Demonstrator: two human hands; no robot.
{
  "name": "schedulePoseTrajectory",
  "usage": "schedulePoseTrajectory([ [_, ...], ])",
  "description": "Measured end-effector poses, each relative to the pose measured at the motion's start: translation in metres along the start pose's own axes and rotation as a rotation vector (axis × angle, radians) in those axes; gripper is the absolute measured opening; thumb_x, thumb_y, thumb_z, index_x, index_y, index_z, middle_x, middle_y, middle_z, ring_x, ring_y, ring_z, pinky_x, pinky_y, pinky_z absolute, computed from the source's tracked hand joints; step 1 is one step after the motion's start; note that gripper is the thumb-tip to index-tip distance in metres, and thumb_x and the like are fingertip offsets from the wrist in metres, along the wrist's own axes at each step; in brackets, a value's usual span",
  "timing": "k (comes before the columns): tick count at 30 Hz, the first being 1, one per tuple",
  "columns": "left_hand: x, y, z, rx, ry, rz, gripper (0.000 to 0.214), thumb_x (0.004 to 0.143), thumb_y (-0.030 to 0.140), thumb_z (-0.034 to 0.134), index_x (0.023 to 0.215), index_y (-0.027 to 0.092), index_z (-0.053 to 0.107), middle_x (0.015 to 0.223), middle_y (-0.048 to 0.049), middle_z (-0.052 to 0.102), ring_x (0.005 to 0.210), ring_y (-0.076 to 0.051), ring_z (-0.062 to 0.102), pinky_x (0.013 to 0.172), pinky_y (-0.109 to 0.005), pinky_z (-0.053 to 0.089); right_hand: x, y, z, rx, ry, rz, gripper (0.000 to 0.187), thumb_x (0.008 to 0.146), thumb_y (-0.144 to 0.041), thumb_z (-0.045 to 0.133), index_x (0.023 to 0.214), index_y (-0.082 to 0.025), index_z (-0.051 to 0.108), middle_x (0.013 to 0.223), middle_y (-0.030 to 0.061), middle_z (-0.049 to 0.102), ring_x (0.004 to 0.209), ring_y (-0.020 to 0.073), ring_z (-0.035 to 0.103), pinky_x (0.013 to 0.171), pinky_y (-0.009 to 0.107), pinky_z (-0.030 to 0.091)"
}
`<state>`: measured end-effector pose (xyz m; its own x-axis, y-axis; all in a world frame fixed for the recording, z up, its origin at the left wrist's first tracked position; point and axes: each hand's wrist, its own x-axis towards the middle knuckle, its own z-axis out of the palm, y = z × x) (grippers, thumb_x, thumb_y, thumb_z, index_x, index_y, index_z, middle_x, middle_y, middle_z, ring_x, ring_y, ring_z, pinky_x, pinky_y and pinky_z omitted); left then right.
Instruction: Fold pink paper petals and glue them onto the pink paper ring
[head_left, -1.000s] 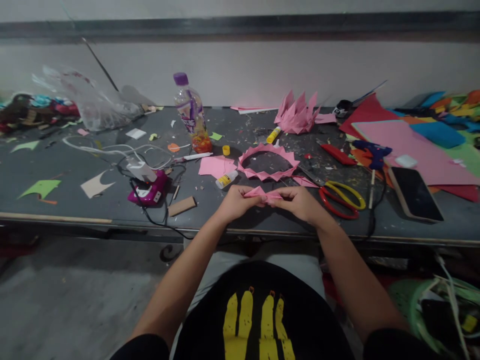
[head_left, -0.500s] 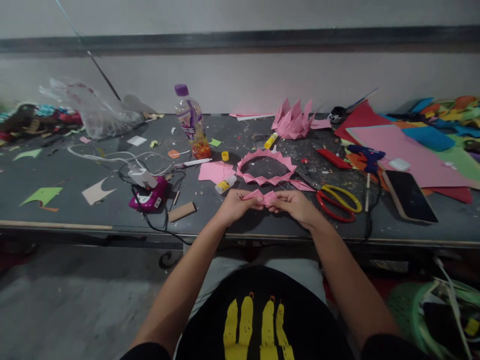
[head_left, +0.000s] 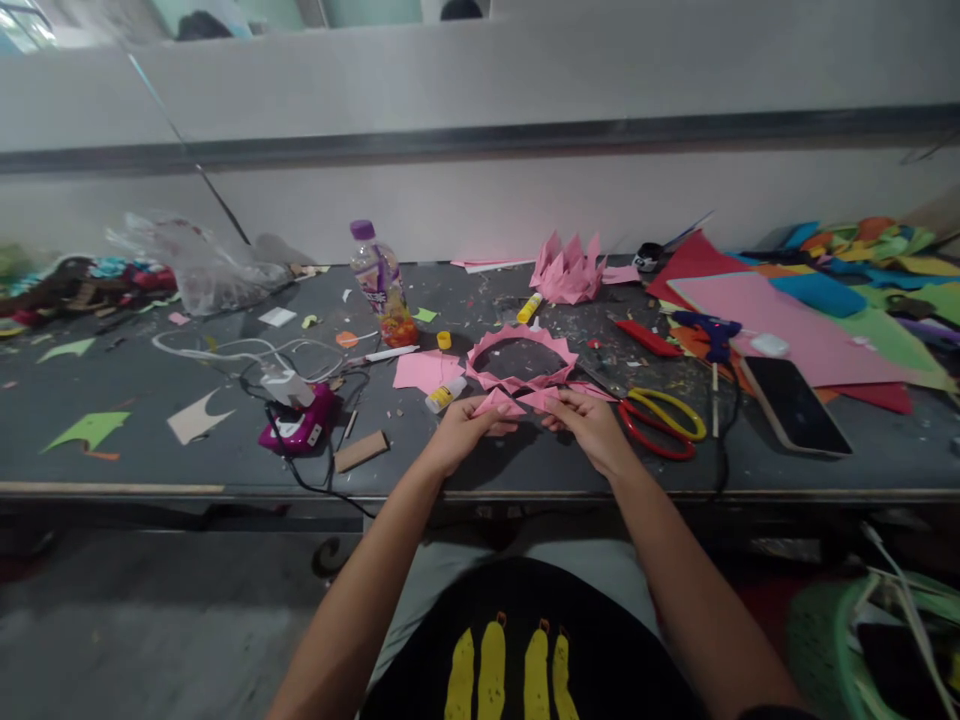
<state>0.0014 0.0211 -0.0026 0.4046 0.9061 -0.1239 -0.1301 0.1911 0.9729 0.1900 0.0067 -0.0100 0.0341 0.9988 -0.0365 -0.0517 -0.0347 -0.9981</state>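
Both my hands hold a small folded pink paper piece [head_left: 517, 402] over the near part of the dark table [head_left: 150, 450]. My left hand [head_left: 459, 435] pinches its left end and my right hand [head_left: 589, 425] pinches its right end, fingers closed. Just beyond it lies a pink zigzag paper ring [head_left: 520, 358]. A taller pink folded crown [head_left: 568, 269] stands further back.
Red and yellow scissors [head_left: 664, 422] lie right of my hands, then a blue glue gun [head_left: 709, 330], a phone [head_left: 795, 404] and coloured paper sheets [head_left: 795, 320]. A glue stick [head_left: 446, 394], a drink bottle [head_left: 381, 280], a pink device with cables [head_left: 298, 425] and paper scraps lie left.
My hands have moved the pink piece forward, closer to the zigzag ring. My head has tilted up, so the table sits lower in view.
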Motion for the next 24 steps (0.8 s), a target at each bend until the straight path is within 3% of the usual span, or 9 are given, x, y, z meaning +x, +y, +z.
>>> schedulePoseTrajectory([
  [5,-0.0004,0.0017,-0.0026,-0.03,0.014,-0.019,0.054,0.06,0.056,0.073,0.092,0.012,0.065,0.097,-0.0117,0.071,0.075,-0.018,0.069,0.073,-0.027,0.051,-0.0006,0.0028,0.0012,0.097,0.037,0.016,0.039,0.057,-0.052,0.073,0.076,-0.018,0.068,0.066,0.0014,0.066,0.06,0.0143,0.062,0.055,0.025,0.049],
  [11,0.0,0.0001,-0.0035,-0.03,0.018,-0.014,0.052,0.058,0.054,0.076,0.086,0.012,0.065,0.09,-0.0123,0.072,0.075,-0.019,0.069,0.075,-0.029,0.051,-0.0012,0.0035,0.0015,0.065,-0.067,0.033,0.037,0.06,-0.045,0.073,0.086,-0.02,0.07,0.069,0.0018,0.068,0.061,0.0137,0.062,0.054,0.023,0.046],
  [17,-0.0015,0.0013,-0.0015,0.019,0.009,0.011,0.048,0.061,0.054,0.073,0.086,0.013,0.066,0.09,-0.0096,0.072,0.073,-0.018,0.069,0.074,-0.029,0.051,0.0015,0.0071,0.0012,-0.022,0.03,-0.081,0.038,0.061,-0.051,0.071,0.081,-0.019,0.07,0.062,0.0016,0.066,0.057,0.0159,0.061,0.054,0.028,0.048],
  [24,-0.002,0.0015,-0.0005,0.028,-0.053,0.012,0.054,0.064,0.059,0.069,0.09,0.013,0.065,0.095,-0.0114,0.071,0.078,-0.019,0.068,0.075,-0.029,0.049,0.0033,0.009,0.0027,-0.099,0.084,-0.111,0.037,0.058,-0.047,0.074,0.083,-0.019,0.071,0.077,0.0043,0.071,0.068,0.0187,0.062,0.064,0.033,0.05],
])
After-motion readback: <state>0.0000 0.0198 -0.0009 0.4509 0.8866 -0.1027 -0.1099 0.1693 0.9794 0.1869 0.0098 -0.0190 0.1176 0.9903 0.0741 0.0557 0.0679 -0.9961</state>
